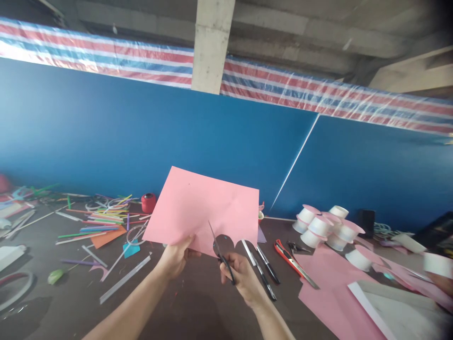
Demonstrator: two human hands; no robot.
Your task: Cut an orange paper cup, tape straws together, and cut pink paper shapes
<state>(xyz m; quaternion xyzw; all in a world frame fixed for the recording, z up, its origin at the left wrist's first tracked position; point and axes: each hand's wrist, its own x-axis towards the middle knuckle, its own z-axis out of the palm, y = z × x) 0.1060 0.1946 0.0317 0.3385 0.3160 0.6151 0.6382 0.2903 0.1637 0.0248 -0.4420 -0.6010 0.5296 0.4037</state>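
My left hand [176, 257] pinches the lower edge of a pink paper sheet [201, 210] and holds it up over the dark table. My right hand [240, 274] grips black-handled scissors [221, 252], whose blades enter the sheet from its bottom edge. A rounded notch has been cut out of the sheet's lower edge beside the blades.
Coloured straws and sticks [102, 219] and a red spool [148, 202] lie at the left. Pens [264, 267], a red utility knife [292, 259], white paper cups with pink lids [323, 226] and more pink sheets [332, 293] are at the right. A blue wall [106, 132] stands behind the table.
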